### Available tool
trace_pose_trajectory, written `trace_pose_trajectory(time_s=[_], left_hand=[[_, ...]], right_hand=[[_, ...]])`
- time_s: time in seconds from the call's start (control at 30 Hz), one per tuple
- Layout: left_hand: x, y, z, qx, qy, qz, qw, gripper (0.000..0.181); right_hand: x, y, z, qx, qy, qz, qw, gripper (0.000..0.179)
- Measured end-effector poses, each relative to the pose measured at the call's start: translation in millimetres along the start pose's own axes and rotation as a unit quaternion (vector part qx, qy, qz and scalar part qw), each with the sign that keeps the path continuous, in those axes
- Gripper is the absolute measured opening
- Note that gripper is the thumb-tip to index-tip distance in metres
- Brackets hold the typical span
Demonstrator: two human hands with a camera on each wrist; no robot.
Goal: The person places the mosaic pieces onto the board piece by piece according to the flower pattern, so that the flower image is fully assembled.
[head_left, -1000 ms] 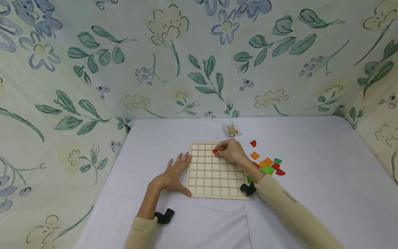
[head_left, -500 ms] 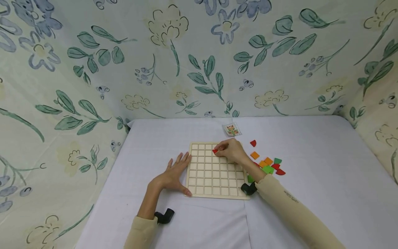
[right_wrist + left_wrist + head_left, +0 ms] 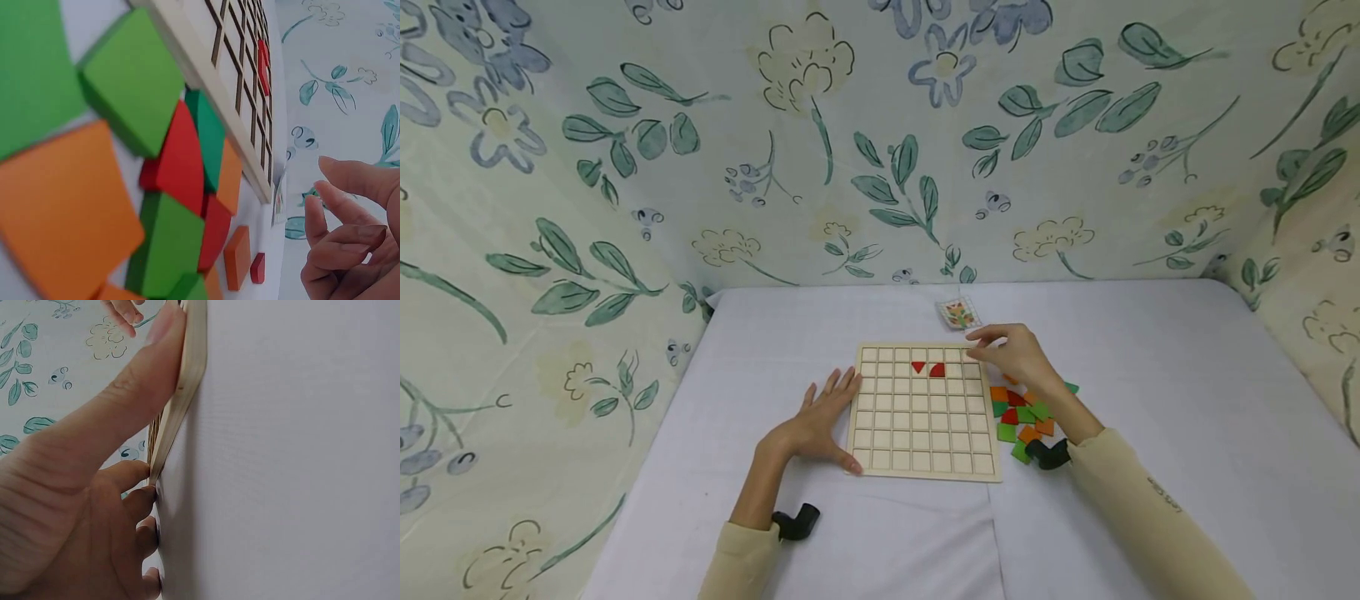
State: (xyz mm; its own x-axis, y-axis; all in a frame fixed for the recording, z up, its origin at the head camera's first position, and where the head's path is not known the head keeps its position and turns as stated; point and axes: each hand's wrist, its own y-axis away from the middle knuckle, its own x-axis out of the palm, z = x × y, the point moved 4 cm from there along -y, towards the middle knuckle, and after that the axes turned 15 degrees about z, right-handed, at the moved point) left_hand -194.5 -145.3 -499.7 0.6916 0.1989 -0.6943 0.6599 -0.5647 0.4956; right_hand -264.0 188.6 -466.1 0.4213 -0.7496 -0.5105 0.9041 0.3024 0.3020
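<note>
A wooden board with a square grid (image 3: 892, 421) lies on the table. Two red pieces sit side by side in its second row from the far edge: a triangle (image 3: 918, 367) and a quarter-round piece (image 3: 937, 371). My left hand (image 3: 820, 421) rests with spread fingers along the board's left edge; in the left wrist view the thumb (image 3: 125, 394) lies on the rim. Over the far right corner hovers my right hand (image 3: 1018, 358), its fingers loosely bent and nothing between thumb and forefinger, as the right wrist view shows too.
Loose red, orange and green pieces (image 3: 1026, 414) lie heaped by the board's right edge, partly under the right forearm. A small pattern card (image 3: 959, 313) is behind the board. White cloth covers the table (image 3: 775, 325); a flowered cloth (image 3: 880, 167) hangs behind.
My right hand has let go of the red triangle and moved right, off the grid's middle. The quarter-round red piece beside it has come into view. My left hand stays put.
</note>
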Motion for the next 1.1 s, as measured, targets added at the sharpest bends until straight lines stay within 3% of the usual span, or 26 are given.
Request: trace_pose_trajectory(time_s=[0.3, 0.6, 0.87, 1.1], left_hand=[[2.0, 0.0, 1.4, 0.004, 0.002, -0.003, 1.0000, 0.148], [1.7, 0.0, 1.2, 0.004, -0.003, -0.004, 1.0000, 0.148], [-0.5, -1.0, -0.2, 0.008, 0.003, -0.008, 0.9999, 0.148], [-0.6, 2.6, -2.3, 0.016, 0.016, -0.007, 0.9997, 0.147]], right_hand=[[-30.9, 10.4, -33.2, 0.030, 0.019, -0.042, 0.9985, 0.041], [-43.1, 15.5, -59.9, 0.093, -0.008, -0.073, 0.9930, 0.046], [-41.1, 10.3, -60.0, 0.119, -0.015, -0.064, 0.9907, 0.047], [-36.5, 3.4, -54.1, 0.085, 0.009, -0.047, 0.9952, 0.046]])
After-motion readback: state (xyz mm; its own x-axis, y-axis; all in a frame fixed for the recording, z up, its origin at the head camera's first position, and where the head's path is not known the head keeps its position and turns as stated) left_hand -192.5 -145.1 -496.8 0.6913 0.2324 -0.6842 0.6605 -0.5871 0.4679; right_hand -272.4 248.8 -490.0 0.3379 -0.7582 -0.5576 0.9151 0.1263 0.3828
